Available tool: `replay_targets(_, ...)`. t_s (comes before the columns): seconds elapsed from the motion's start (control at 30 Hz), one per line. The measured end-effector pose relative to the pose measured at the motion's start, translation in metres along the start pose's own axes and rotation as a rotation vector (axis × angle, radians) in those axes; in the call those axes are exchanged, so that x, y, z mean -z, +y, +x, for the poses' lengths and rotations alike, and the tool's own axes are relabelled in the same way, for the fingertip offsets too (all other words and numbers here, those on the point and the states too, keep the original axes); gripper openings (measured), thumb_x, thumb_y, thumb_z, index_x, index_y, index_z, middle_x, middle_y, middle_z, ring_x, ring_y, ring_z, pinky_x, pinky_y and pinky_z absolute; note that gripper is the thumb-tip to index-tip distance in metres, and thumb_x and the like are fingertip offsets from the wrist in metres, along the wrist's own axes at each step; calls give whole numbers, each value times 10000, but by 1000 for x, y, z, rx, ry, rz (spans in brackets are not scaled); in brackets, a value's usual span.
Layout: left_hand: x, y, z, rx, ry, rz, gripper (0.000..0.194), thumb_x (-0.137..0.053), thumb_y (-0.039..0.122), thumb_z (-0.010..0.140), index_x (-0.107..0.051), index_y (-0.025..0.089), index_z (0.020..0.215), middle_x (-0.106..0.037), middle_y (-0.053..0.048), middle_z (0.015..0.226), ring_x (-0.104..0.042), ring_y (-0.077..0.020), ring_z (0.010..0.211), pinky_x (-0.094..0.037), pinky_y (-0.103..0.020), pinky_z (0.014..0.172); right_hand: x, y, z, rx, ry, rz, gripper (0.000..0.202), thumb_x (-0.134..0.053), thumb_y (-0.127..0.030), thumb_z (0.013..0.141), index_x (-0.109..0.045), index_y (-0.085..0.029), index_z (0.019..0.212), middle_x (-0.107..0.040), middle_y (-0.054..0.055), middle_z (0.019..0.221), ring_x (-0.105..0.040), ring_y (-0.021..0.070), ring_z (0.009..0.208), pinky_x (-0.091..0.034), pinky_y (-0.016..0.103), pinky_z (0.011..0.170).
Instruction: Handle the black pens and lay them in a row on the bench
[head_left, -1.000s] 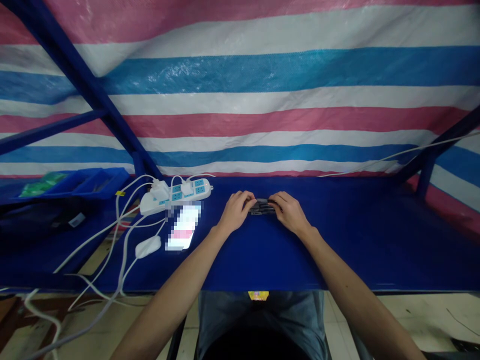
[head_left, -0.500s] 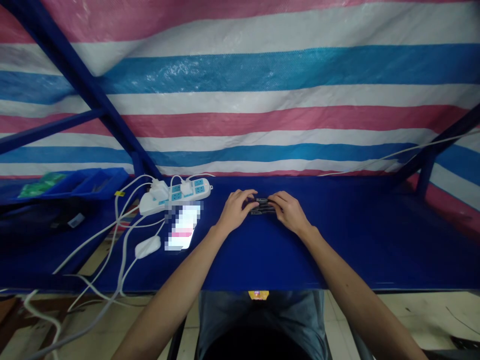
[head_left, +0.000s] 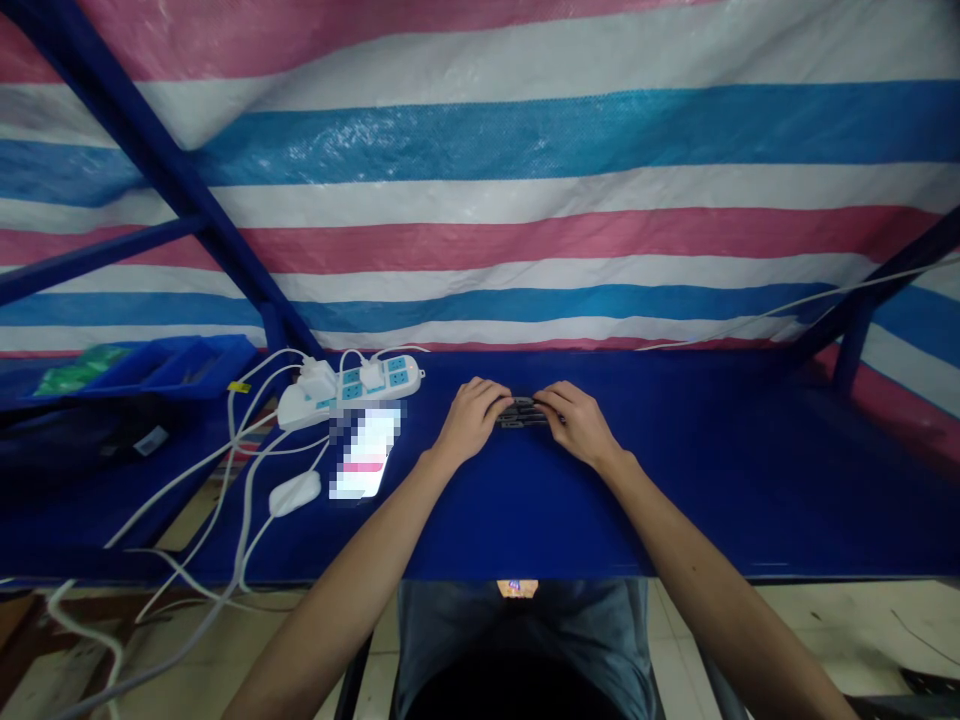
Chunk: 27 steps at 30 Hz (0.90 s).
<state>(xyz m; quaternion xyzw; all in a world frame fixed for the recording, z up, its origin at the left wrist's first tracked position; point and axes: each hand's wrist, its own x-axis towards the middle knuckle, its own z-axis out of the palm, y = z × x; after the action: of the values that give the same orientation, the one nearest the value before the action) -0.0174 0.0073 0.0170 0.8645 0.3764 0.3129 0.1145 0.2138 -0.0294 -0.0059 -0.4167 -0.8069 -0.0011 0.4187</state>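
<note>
Several slim black pen-like sticks (head_left: 517,412) lie side by side, crosswise, on the blue tabletop in front of me. My left hand (head_left: 472,415) is closed at their left ends, with thumb and fingertips pinched at the farthest stick. At the right ends, my right hand (head_left: 574,415) pinches the same farthest stick between thumb and fingers. Both hands rest low over the table, and the fingers hide the ends of the sticks. The nearer sticks show between the two hands.
Left of my hands lie a white power strip (head_left: 397,377) with plugs, a lit phone (head_left: 367,455) and a white adapter (head_left: 295,494) among loose white cables. A blue divided tray (head_left: 187,370) sits farther left. Striped sheeting (head_left: 525,240) hangs behind the blue table (head_left: 750,480).
My left thumb and fingers have drawn closer together at the left end of the sticks. My right hand has hardly moved.
</note>
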Motion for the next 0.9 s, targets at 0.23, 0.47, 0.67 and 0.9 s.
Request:
replay_targets(0.23, -1, 1, 1, -15, -6, 3, 175, -514, 333, 1065, -628, 225, 1141, -691, -60, 1121, -583, -238, 1043, -444, -399, 938, 0, 0, 0, -10, 5, 7, 252, -491, -216, 1040, -717, -209, 1152, -721, 114, 1075, -668, 241, 982, -574, 406, 874)
replay_targets(0.47, -1, 2, 2, -15, 36, 109, 330, -413, 344, 1101, -649, 207, 915, -692, -52, 1020, -559, -232, 976, -399, -397, 875, 1, -5, 2, -13, 34, 40, 270, -509, -217, 1039, -724, -226, 1203, -735, 100, 1073, -680, 232, 963, -577, 395, 864)
replay_targets(0.67, -1, 5, 2, -12, 54, 89, 421, -399, 362, 1105, -619, 201, 785, -688, -48, 938, -565, -222, 966, -402, -401, 890, 2, -6, 3, -19, 62, 26, 241, -518, -228, 1039, -742, -220, 1127, -740, 96, 1044, -683, 234, 946, -566, 411, 868)
replay_targets(0.9, -1, 1, 2, 36, 78, 25, 537, -372, 382, 1112, -574, 189, 654, -670, -38, 828, -581, -208, 920, -403, -394, 868, 2, -2, 2, -35, 87, 31, 198, -551, -231, 1026, -743, -215, 1072, -735, 89, 1029, -676, 231, 950, -552, 402, 865)
